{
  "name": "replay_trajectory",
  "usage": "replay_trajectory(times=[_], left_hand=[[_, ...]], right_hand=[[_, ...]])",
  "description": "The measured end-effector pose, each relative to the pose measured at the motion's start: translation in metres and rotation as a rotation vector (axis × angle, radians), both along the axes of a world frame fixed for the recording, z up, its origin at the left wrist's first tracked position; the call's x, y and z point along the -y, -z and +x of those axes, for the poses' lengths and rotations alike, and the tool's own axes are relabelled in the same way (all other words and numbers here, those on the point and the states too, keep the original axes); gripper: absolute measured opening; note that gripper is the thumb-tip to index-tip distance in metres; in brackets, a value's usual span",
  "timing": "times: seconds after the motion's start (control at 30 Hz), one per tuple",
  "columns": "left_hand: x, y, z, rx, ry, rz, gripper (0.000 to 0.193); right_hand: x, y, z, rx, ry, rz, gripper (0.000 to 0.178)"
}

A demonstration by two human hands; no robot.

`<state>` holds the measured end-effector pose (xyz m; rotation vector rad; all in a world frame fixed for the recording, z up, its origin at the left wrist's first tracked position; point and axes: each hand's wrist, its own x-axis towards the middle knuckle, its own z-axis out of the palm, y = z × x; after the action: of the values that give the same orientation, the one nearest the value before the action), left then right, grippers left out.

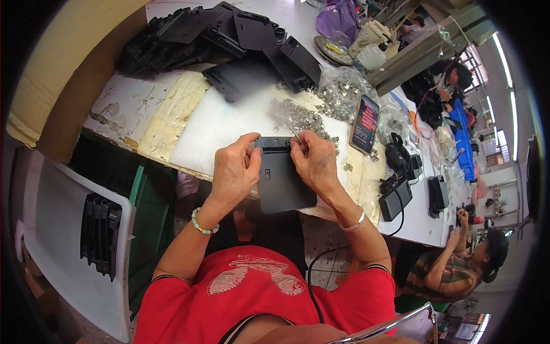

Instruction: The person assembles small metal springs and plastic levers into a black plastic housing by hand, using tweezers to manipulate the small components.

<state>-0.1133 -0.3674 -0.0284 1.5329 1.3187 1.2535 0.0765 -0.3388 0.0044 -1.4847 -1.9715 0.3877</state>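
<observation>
A flat black plastic panel (pixel 282 182) with small slots and a vent pattern lies at the table's front edge, its near part jutting out over my lap. My left hand (pixel 236 169) is closed, gripping the panel's far left corner between thumb and fingers. At the far right corner, my right hand (pixel 316 163) pinches a thin, shiny metal piece (pixel 295 134) against the panel; its lower end is hidden by the fingers. Just beyond lies a heap of small metal parts (pixel 303 118) on a white foam sheet (pixel 197 135).
Black plastic panels (pixel 223 34) are piled at the back left, beside a cardboard box (pixel 48 74). A phone (pixel 365 125), a black power adapter (pixel 395 200) and cables lie right. Several black parts (pixel 98 235) rest in a white tray (pixel 63 189). Another person (pixel 452 269) sits at right.
</observation>
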Motion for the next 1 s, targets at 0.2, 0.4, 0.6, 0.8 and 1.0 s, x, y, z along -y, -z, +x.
replay_trajectory(times=[0.2,0.4,0.6,0.8,1.0], left_hand=[[0.000,-0.001,-0.001,-0.008,-0.002,0.006,0.026],[-0.001,0.001,0.000,-0.003,-0.004,0.028,0.026],[0.000,0.000,0.000,-0.003,0.003,0.020,0.026],[0.000,0.000,-0.002,-0.008,0.002,0.016,0.025],[-0.003,-0.002,0.005,0.052,-0.047,0.027,0.024]], right_hand=[[-0.001,-0.002,-0.001,0.016,-0.011,0.016,0.011],[-0.002,-0.005,-0.002,0.056,0.003,-0.011,0.012],[-0.003,-0.008,-0.002,0.060,0.018,-0.047,0.014],[-0.009,-0.012,-0.001,-0.008,-0.011,-0.105,0.018],[-0.013,-0.022,0.002,0.033,-0.010,-0.157,0.020]])
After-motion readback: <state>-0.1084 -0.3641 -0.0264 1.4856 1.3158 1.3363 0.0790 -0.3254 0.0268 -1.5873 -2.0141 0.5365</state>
